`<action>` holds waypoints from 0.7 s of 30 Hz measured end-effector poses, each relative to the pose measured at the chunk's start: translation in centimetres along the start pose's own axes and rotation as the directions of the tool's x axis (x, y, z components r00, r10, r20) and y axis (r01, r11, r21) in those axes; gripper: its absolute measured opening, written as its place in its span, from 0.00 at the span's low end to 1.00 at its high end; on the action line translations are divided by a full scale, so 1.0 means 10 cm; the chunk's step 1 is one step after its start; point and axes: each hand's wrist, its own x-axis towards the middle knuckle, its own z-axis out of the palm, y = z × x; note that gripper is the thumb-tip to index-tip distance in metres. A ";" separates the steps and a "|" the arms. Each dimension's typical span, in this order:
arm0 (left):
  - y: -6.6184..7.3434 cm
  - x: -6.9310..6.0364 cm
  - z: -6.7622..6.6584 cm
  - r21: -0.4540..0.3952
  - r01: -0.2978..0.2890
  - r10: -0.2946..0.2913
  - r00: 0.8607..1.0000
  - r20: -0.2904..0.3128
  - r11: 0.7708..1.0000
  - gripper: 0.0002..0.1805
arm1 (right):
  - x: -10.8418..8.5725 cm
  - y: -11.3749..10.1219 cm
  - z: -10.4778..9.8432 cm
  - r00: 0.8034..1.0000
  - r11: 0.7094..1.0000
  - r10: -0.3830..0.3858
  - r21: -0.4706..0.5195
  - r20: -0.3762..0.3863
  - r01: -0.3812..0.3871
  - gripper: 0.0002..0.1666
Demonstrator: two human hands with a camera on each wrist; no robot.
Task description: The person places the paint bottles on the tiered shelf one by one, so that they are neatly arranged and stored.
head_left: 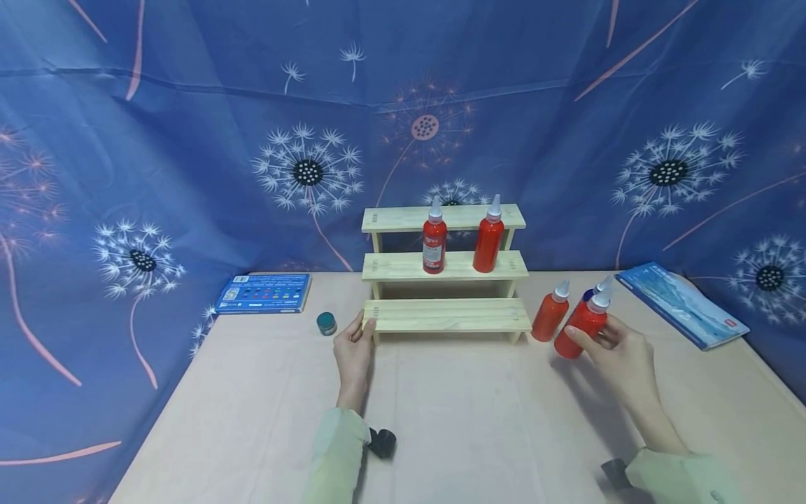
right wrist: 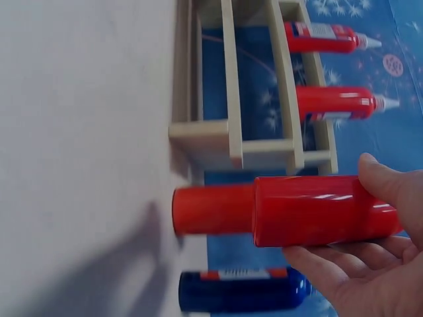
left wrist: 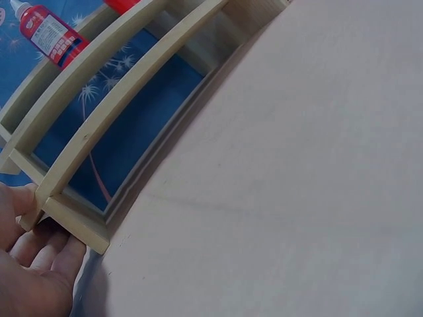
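My right hand (head_left: pixel 620 357) holds a red paint bottle (head_left: pixel 581 330) between thumb and fingers, raised off the table in the right wrist view. Behind it stand an orange-red bottle (head_left: pixel 550 315) and a dark blue bottle (right wrist: pixel 241 290), the latter mostly hidden in the head view. At the left end of a three-step wooden rack (head_left: pixel 447 316), my left hand (head_left: pixel 354 353) grips the lowest step, thumb on top and fingers below. Two red bottles, a labelled one (head_left: pixel 434 245) and one with its label turned away (head_left: pixel 488 243), stand upright on the middle step.
A small teal-lidded jar (head_left: pixel 326 323) sits left of the rack. Further back on the left lies a blue box (head_left: pixel 264 292); a blue pad or book (head_left: pixel 683 304) lies at the back right. A blue dandelion-print cloth (head_left: pixel 535 154) hangs behind the table.
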 end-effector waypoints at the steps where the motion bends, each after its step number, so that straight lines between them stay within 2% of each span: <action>1: 0.00 0.00 0.00 0.002 -0.002 0.002 1.000 -0.001 1.000 0.22 | 0.00 -0.03 0.02 1.000 1.000 -0.004 0.004 0.006 0.004 0.39; 15: -0.01 0.00 0.00 -0.013 -0.010 0.010 1.000 0.010 1.000 0.22 | 0.09 -0.34 0.43 0.990 0.988 -0.135 0.079 0.029 0.132 0.33; 21: 0.00 0.00 -0.01 -0.017 -0.014 0.014 1.000 0.002 1.000 0.22 | 0.17 -0.43 0.58 0.986 0.982 -0.164 0.100 0.025 0.161 0.32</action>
